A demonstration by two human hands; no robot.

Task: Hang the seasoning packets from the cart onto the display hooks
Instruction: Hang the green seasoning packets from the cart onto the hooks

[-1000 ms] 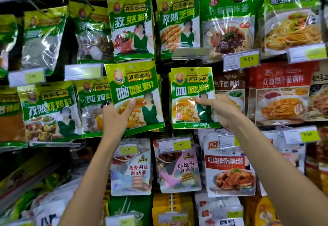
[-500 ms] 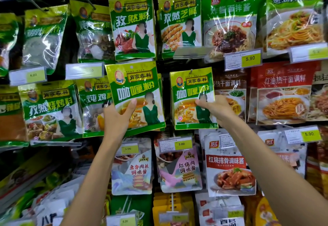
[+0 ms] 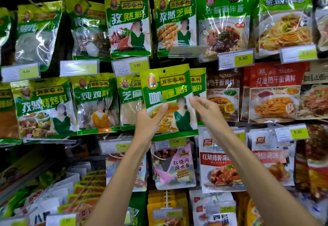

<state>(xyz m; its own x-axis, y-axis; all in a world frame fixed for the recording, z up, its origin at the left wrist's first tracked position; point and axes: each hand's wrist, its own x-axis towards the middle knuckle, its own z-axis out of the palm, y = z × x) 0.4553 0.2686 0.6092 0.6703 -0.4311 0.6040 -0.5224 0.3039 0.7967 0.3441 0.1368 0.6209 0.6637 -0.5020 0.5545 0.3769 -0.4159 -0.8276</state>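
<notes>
The left hand (image 3: 150,124) has carried the curry powder packet (image 3: 168,90) across toward three o'clock. Half a second ago the packet covered the sesame packet (image 3: 131,101); now it lies over the matching hung packet (image 3: 197,83), of which only a strip shows at the right edge. The right hand (image 3: 205,108), which had been pinching that hung packet's lower edge, has let go. It now hovers at three o'clock of the held packet with fingers loosely spread and nothing between them. The packet looks lined up with its own row, so what likely remains is threading its top hole onto the hook, which is hidden behind it. The left hand pinches the lower half, thumb on the front and fingers behind. The packet is a flat, glossy green-and-yellow pouch tilted slightly clockwise, its upper edge reaching up beside the price label (image 3: 136,65) at eleven o'clock. A small hanging hole shows near the top edge, blurred.
</notes>
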